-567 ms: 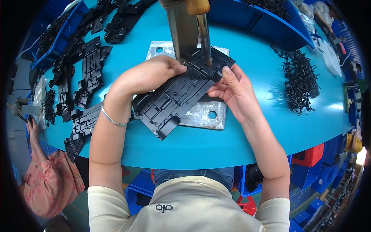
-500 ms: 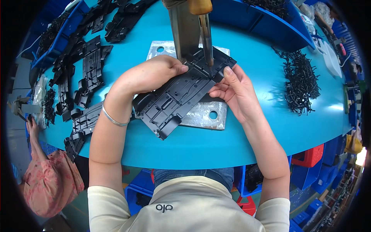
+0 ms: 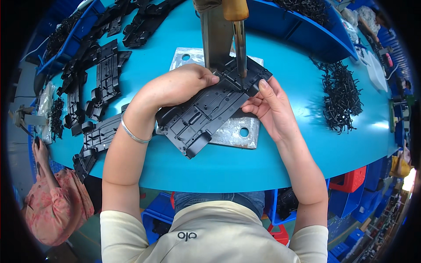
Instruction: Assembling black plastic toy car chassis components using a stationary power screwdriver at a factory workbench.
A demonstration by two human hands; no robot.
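Note:
Both hands grip a black plastic chassis-like panel (image 3: 199, 111), tilted under a metal rod with a wooden handle (image 3: 240, 44). My left hand (image 3: 186, 84) is closed on its upper left edge, thumb on top, other fingers mostly hidden. My right hand (image 3: 269, 103) pinches the right edge, thumb on top and fingers curled beneath. The rod's thin tip comes down at the panel's upper part, between the hands; whether it touches cannot be made out. Below the panel lies a worn metal base plate (image 3: 232, 133) with round holes, and a metal post (image 3: 215, 37) rises behind.
More black panels (image 3: 107, 72) lie across the left side of the blue-green table (image 3: 219, 175). A heap of small black parts (image 3: 341, 96) sits at the right. Blue bins (image 3: 302, 33) stand at the back. At far left, another person's hand (image 3: 40, 151) holds something dark.
The rod's tip sits slightly lower relative to the panel. The whole view has shifted a little; both hands keep their hold on the panel.

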